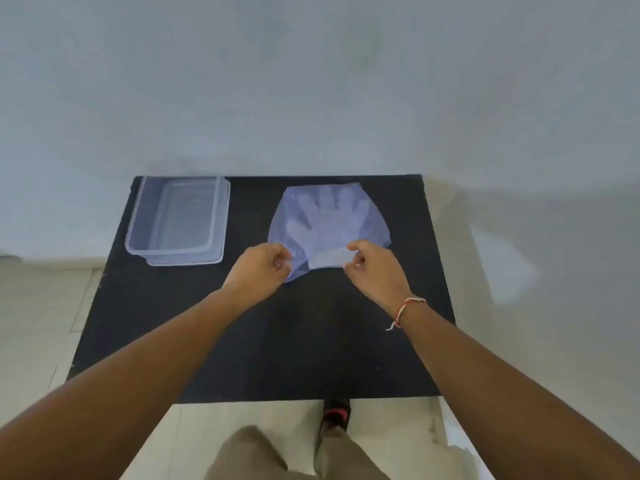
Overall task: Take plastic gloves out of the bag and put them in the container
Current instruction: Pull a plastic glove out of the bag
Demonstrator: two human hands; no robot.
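Note:
A thin bluish plastic bag lies flat on the black table, right of centre at the back. Pale plastic gloves show through it, fingers pointing away from me. My left hand pinches the bag's near left edge. My right hand pinches the near right edge. The bag's mouth faces me between the two hands. An open clear plastic container stands at the back left of the table, apart from the bag, with nothing visible inside.
The table's far edge meets a pale wall. Tiled floor shows to the left and in front. My legs and one shoe are below the near edge. A red and white thread bracelet circles my right wrist.

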